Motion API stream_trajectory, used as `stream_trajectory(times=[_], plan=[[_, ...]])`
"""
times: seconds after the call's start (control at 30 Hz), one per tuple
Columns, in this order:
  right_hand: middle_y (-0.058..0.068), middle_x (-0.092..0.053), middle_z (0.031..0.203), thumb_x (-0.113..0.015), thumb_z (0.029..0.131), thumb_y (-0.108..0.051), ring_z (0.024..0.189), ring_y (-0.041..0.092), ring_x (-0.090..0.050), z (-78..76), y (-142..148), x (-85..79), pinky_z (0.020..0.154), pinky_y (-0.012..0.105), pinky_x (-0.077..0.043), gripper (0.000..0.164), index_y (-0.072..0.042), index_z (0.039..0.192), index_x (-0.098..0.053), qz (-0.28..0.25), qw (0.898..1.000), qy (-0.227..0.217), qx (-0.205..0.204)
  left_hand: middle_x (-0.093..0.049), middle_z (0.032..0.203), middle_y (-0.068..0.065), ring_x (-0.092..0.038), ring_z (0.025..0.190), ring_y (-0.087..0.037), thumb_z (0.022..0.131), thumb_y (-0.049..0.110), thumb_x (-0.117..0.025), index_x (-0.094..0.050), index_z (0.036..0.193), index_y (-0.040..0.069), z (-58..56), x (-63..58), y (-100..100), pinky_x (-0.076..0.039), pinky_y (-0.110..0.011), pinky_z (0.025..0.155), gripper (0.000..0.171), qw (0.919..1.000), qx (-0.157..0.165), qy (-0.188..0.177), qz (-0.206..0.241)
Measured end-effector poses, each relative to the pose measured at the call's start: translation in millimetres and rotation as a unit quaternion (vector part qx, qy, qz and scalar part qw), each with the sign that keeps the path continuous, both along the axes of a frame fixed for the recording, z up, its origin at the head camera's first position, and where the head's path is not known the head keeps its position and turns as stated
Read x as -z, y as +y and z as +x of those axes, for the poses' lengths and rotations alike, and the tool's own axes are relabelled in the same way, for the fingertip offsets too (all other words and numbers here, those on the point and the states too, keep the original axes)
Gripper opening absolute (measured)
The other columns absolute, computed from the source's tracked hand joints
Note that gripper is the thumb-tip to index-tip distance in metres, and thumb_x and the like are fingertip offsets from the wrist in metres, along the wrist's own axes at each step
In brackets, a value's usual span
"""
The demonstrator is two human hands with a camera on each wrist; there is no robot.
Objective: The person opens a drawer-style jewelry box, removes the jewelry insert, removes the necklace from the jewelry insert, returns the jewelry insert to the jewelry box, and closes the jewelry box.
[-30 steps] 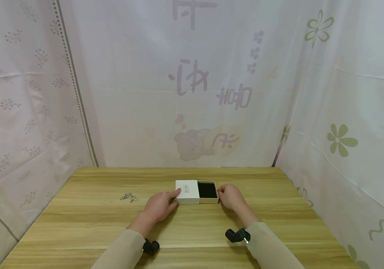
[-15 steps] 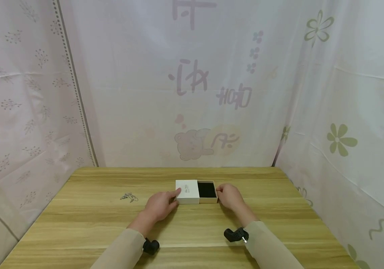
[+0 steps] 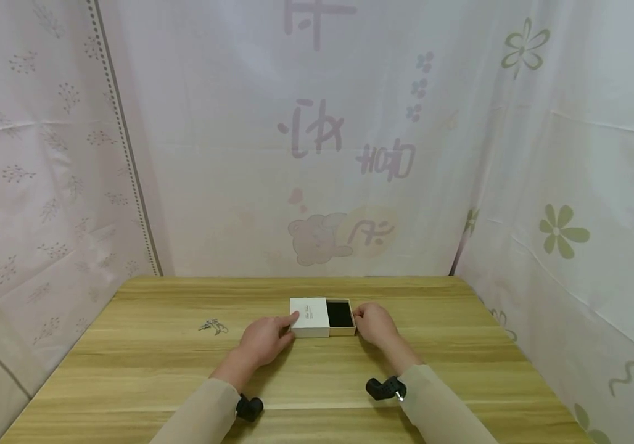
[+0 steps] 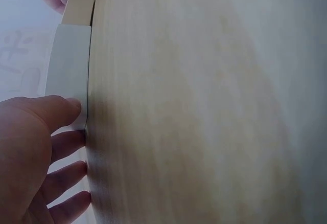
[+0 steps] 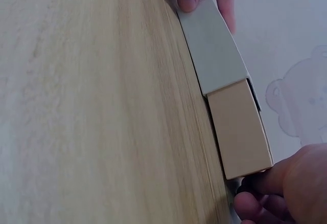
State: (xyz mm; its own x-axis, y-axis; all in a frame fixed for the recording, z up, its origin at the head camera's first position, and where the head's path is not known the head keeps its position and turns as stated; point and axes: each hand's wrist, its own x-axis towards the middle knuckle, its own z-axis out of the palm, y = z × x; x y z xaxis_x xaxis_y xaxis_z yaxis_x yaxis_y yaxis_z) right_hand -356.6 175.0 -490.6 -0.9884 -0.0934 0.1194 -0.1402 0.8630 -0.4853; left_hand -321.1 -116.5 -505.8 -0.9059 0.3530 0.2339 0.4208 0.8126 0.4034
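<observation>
A white drawer-style gift box [image 3: 311, 325] with dark lettering lies on the table. Its tan drawer [image 5: 240, 129] sticks partly out to the right and has a black inner lining [image 3: 340, 314]. My left hand [image 3: 264, 341] grips the left end of the white sleeve, its thumb over the near edge and top. At the drawer's outer end, my right hand [image 3: 377, 324] has curled fingers; in the right wrist view a small black tab [image 5: 249, 184] shows between them. Left of the box lies a small silver tangle [image 3: 214, 326], like a chain with charms.
The wood-grain table [image 3: 306, 388] reaches back to a patterned white curtain [image 3: 228, 185], with more curtain at both sides. Black wrist cameras hang below both beige sleeves [image 3: 444, 404].
The drawer has slid a little left into the white sleeve, and my right hand has moved left with it. My left hand, the sleeve and the silver tangle have stayed in place.
</observation>
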Motion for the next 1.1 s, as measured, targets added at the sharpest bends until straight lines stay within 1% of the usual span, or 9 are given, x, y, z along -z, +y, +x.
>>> stream_trajectory(times=[0.07, 0.3, 0.53, 0.7, 0.87, 1.1], plan=[[0.014, -0.082, 0.112, -0.064, 0.106, -0.008, 0.105, 0.031, -0.075, -0.3, -1.8, -0.3, 0.099, 0.053, -0.060, 0.020, -0.003, 0.109, -0.083, 0.002, 1.000, 0.005, -0.001, -0.075, 0.142, -0.013, -0.076, 0.123, -0.038, 0.106, 0.025, -0.074, -0.065, 0.155, 0.019, 0.0, -0.2, -0.1, -0.061, -0.054, 0.100, 0.050, 1.0000, 0.000, 0.000, 0.002], [0.014, -0.081, 0.114, -0.064, 0.106, -0.010, 0.106, 0.030, -0.074, -1.4, -8.8, -0.1, 0.099, 0.053, -0.060, 0.021, -0.003, 0.111, -0.083, -0.004, 1.000, -0.001, 0.000, -0.076, 0.140, -0.014, -0.077, 0.120, -0.037, 0.106, 0.025, -0.075, -0.065, 0.155, 0.019, -1.5, -1.7, 0.1, -0.062, -0.053, 0.097, 0.050, 0.9999, 0.000, 0.008, -0.010], [0.014, -0.082, 0.116, -0.063, 0.106, -0.010, 0.111, 0.032, -0.075, -1.1, -15.6, 1.4, 0.101, 0.053, -0.059, 0.021, -0.003, 0.112, -0.083, -0.012, 1.000, -0.005, -0.003, -0.075, 0.142, -0.014, -0.075, 0.123, -0.038, 0.107, 0.024, -0.073, -0.064, 0.156, 0.020, -1.0, -0.3, 0.4, -0.061, -0.054, 0.100, 0.050, 1.0000, -0.001, -0.006, 0.001], [0.014, -0.082, 0.114, -0.064, 0.106, -0.009, 0.109, 0.032, -0.075, -1.1, -19.7, 0.7, 0.100, 0.053, -0.060, 0.020, -0.003, 0.111, -0.082, -0.006, 1.000, -0.005, -0.009, -0.075, 0.141, -0.015, -0.075, 0.123, -0.038, 0.106, 0.024, -0.074, -0.064, 0.156, 0.018, -0.9, -0.4, 0.5, -0.061, -0.054, 0.099, 0.051, 1.0000, -0.001, -0.003, -0.003], [0.014, -0.081, 0.117, -0.063, 0.106, -0.009, 0.110, 0.033, -0.075, -1.4, -22.6, 0.5, 0.100, 0.053, -0.060, 0.021, -0.003, 0.113, -0.082, -0.006, 1.000, -0.009, -0.007, -0.075, 0.143, -0.013, -0.075, 0.125, -0.037, 0.106, 0.023, -0.075, -0.065, 0.155, 0.018, -0.7, -0.7, 0.4, -0.061, -0.054, 0.100, 0.051, 1.0000, -0.001, -0.003, -0.004], [0.013, -0.081, 0.116, -0.063, 0.106, -0.010, 0.103, 0.027, -0.073, -1.7, -26.3, 0.8, 0.096, 0.050, -0.060, 0.021, -0.003, 0.114, -0.082, -0.005, 1.000, -0.011, -0.008, -0.075, 0.143, -0.013, -0.075, 0.126, -0.037, 0.106, 0.023, -0.074, -0.065, 0.156, 0.018, 0.0, -0.2, 0.3, -0.061, -0.054, 0.102, 0.051, 1.0000, -0.001, -0.006, -0.003]])
